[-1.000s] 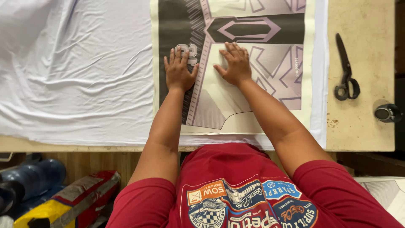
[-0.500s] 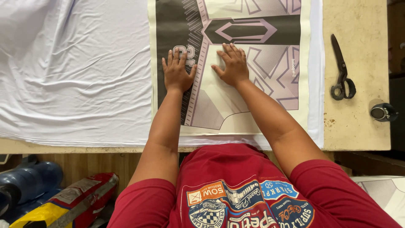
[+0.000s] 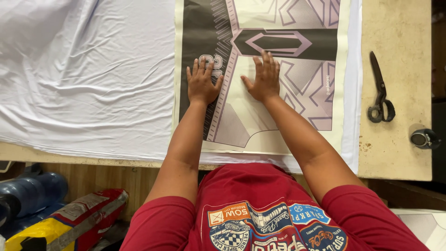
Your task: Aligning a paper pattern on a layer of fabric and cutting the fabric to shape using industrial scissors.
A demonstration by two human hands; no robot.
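- The printed paper sheet (image 3: 278,93) lies flat on the white fabric (image 3: 93,79), which is spread over the counter (image 3: 399,139); the sheet sits right of centre, with its near edge close to the counter's front edge.
- The left hand (image 3: 202,84) and the right hand (image 3: 265,78) rest palm-down on the sheet, fingers spread apart and gripping nothing.
- Handling judgement: the sheet looks thin, light and flexible (likely to crease or tear if pinched). The fabric beneath looks soft and wrinkles easily, so the sheet may slide on it.
- Hold points: flat palm pressure on the middle suits it; for lifting, the pale borders at two corners look safest.
- The sheet's far end is cut off by the top of the frame, as is the fabric's left side.
- The black scissors (image 3: 380,88) lie apart on bare counter; the small dark round object (image 3: 423,138) at the right edge cannot be identified.
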